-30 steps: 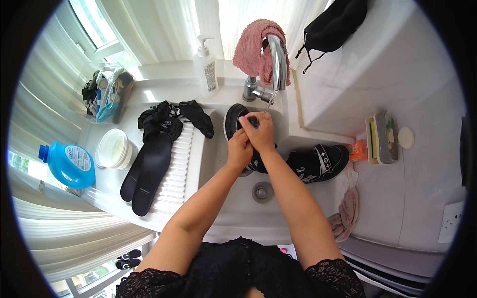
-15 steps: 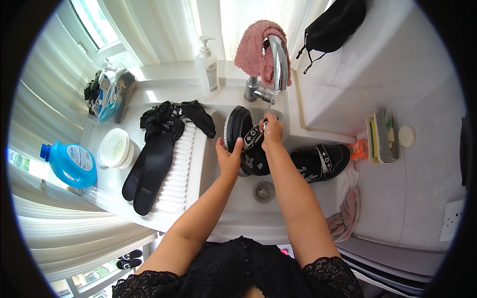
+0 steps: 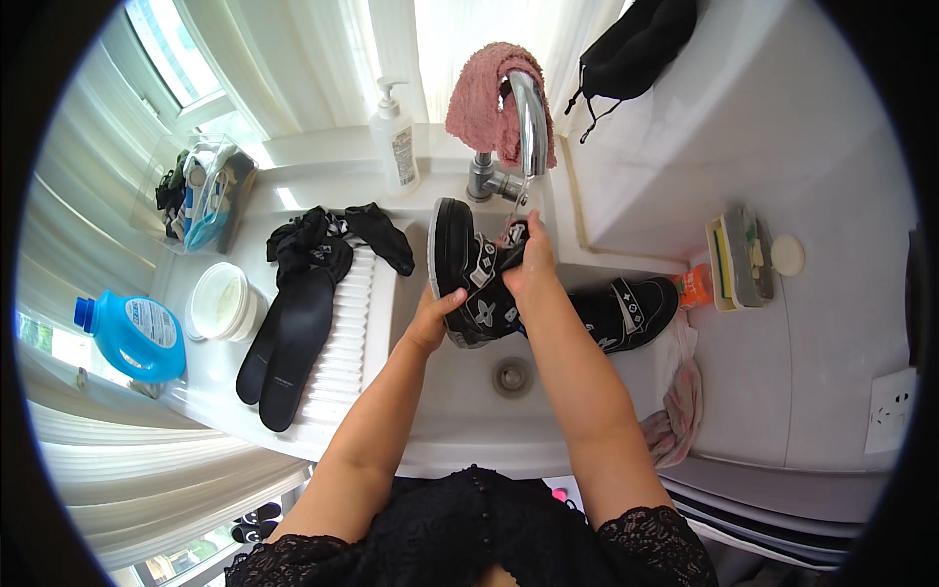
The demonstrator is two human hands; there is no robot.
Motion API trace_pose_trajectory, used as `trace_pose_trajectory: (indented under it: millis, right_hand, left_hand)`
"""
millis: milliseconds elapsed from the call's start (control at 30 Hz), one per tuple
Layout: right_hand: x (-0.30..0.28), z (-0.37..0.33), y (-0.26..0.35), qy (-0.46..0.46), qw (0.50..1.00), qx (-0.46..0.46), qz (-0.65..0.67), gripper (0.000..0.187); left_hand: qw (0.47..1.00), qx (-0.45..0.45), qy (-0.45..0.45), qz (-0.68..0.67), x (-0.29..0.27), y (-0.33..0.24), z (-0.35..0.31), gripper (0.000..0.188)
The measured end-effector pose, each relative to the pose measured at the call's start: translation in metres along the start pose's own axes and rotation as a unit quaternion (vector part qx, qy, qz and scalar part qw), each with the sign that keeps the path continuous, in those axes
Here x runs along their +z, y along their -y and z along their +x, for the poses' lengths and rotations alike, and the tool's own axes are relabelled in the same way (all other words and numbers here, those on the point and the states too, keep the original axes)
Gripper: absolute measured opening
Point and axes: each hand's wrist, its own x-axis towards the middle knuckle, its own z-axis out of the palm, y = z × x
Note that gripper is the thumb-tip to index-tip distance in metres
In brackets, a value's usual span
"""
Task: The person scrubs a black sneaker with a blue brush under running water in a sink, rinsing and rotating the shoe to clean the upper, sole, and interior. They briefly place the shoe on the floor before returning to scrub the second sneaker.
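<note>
The person wears a black top (image 3: 460,528) with a fine dark pattern in its cloth, a row of small round black buttons (image 3: 481,523) down the middle and a neckline open at the near edge. The left sleeve (image 3: 293,558) and right sleeve (image 3: 648,550) are short, openwork black lace, ending in scalloped hems. Forearms (image 3: 377,406), left hand (image 3: 430,318) and right hand (image 3: 531,262) are bare.

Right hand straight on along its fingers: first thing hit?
Probably the thin water stream, then the chrome faucet spout just above the right hand in the picture. Depth is unclear from this single view, so it could pass beneath the spout.
</note>
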Motion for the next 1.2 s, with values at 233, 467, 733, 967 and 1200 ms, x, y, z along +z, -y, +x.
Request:
trace_pose_trajectory:
  millis: [233, 467, 733, 967, 1200]
  right_hand:
    - [-0.017, -0.024, 0.028, 0.152, 0.883, -0.158, -0.415, 0.100]
    - [0.001, -0.045, 0.023, 0.108, 0.478, -0.481, -0.727, 0.112]
    - [0.003, -0.042, 0.022, 0.026, 0.383, -0.484, -0.786, 0.108]
    - [0.006, -0.042, 0.011, -0.020, 0.341, -0.478, -0.809, 0.102]
    - [0.003, -0.056, 0.004, 0.025, 0.269, -0.439, -0.857, 0.083]
  left_hand:
    - [0.979, -0.138, -0.079, -0.129, 0.019, -0.051, 0.007, 0.074]
    - [0.947, -0.247, 0.025, -0.206, 0.019, -0.067, 0.017, 0.068]
    - [0.930, -0.234, 0.033, -0.281, 0.026, -0.049, 0.014, 0.069]
    - [0.930, -0.240, 0.030, -0.278, 0.030, -0.044, 0.012, 0.071]
    - [0.938, -0.235, 0.030, -0.254, 0.037, -0.047, 0.010, 0.073]
